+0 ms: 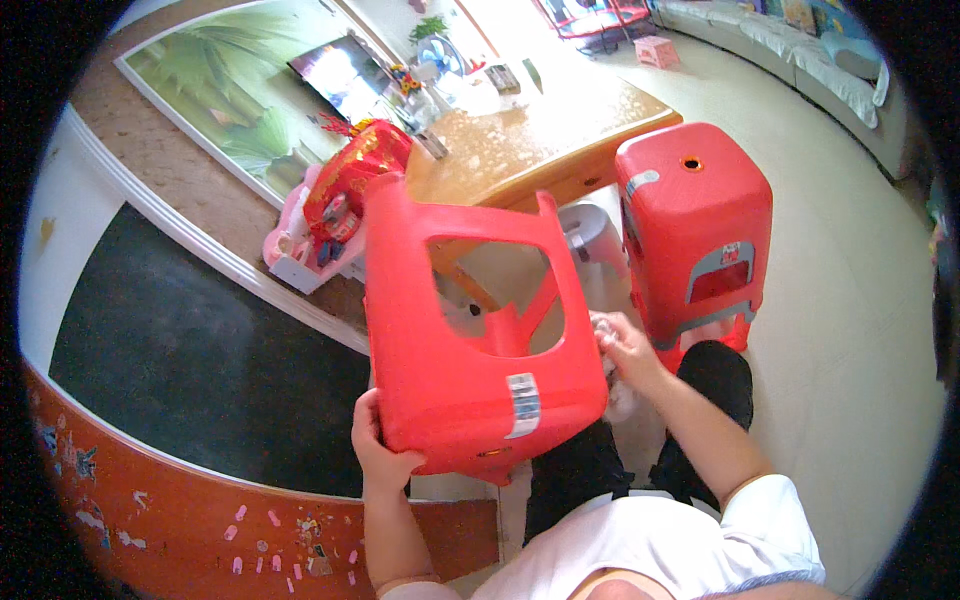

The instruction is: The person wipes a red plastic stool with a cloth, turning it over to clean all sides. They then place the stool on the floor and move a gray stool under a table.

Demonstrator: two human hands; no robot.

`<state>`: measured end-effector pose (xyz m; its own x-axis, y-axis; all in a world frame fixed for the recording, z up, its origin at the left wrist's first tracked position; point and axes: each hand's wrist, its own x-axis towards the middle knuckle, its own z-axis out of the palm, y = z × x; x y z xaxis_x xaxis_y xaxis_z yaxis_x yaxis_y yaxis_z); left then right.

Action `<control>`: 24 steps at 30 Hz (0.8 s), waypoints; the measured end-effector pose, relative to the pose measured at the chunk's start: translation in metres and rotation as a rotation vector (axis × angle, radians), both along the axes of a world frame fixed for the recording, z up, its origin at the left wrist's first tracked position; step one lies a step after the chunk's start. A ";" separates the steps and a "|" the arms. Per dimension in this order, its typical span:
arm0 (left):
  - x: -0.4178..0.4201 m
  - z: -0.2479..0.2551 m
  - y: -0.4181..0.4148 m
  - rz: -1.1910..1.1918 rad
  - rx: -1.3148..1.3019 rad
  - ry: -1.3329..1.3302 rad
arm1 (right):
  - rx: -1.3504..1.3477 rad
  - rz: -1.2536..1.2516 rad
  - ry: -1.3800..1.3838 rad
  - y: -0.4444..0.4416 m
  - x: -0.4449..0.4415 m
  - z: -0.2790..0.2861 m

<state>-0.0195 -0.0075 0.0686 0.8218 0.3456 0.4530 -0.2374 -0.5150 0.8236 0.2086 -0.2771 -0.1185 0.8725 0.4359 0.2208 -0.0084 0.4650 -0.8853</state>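
A red plastic stool (480, 382) is held tipped over in front of me, its legs pointing away and its seat towards me. My left hand (382, 442) grips the stool at its lower left corner by the seat. At the stool's right side, my right hand (626, 351) has its fingers closed on a crumpled whitish cloth (606, 330). The cloth lies against or close to the stool's side; the exact contact is hidden. A label with writing (523, 405) is stuck to the stool near the seat edge.
To the right stand nested red stools (694, 225) with grey trim. Beyond is a wooden table (540, 142); behind the held stool is a translucent bin (589, 232). A red gift bag (352, 180) rests at left, near a blackboard (225, 360). A sofa (795, 60) lines the far right.
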 end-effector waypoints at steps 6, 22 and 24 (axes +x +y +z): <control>-0.006 -0.076 0.011 -0.034 -0.632 -0.310 | 0.160 0.326 0.056 -0.027 0.015 0.127; 0.002 0.002 -0.047 0.116 0.871 0.050 | -0.095 0.176 -0.016 -0.004 -0.026 0.092; 0.036 0.010 -0.065 0.044 0.813 0.210 | -0.175 0.127 -0.135 -0.001 -0.026 0.091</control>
